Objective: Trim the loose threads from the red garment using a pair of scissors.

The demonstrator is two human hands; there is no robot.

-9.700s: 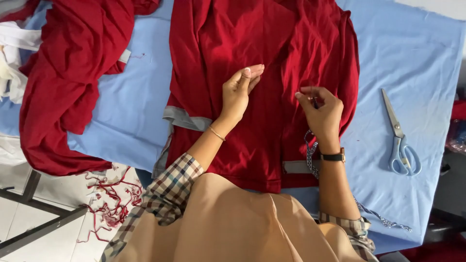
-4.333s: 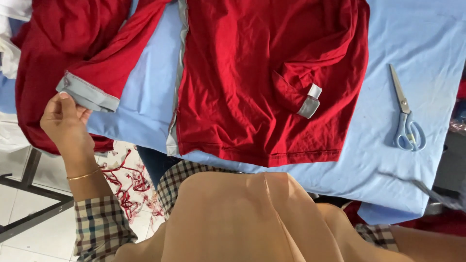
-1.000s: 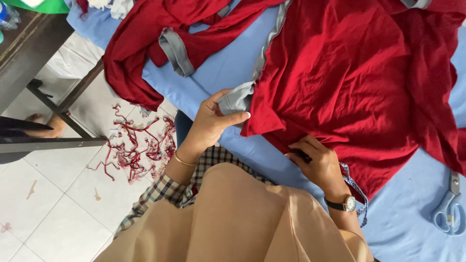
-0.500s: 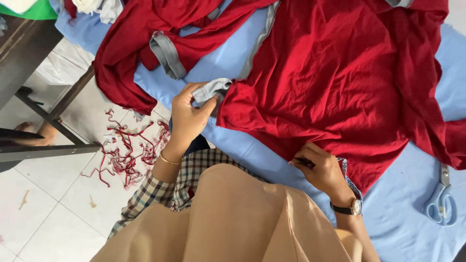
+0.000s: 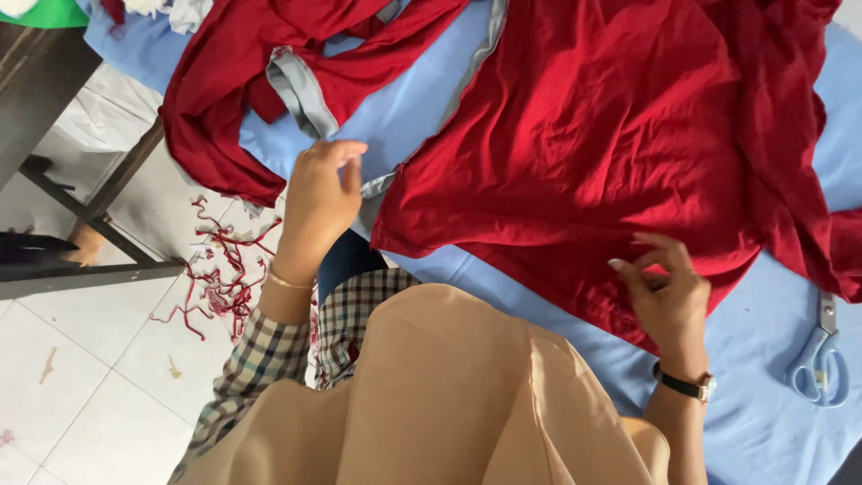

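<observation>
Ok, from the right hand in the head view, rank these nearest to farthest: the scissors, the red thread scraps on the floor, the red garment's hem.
1. Red garment's hem: under the right hand, which touches it.
2. Scissors: on the blue cloth, at the picture's right edge.
3. Red thread scraps: on the tiled floor, past the left hand.

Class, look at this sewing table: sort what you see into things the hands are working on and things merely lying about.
In hand:
- large red knit garment with grey trim, spread on the blue table cover
- left hand at its grey-edged corner
- right hand pinching its lower hem

Lying about:
- crumpled second red garment
- light-blue-handled scissors
- red thread scraps on the floor
</observation>
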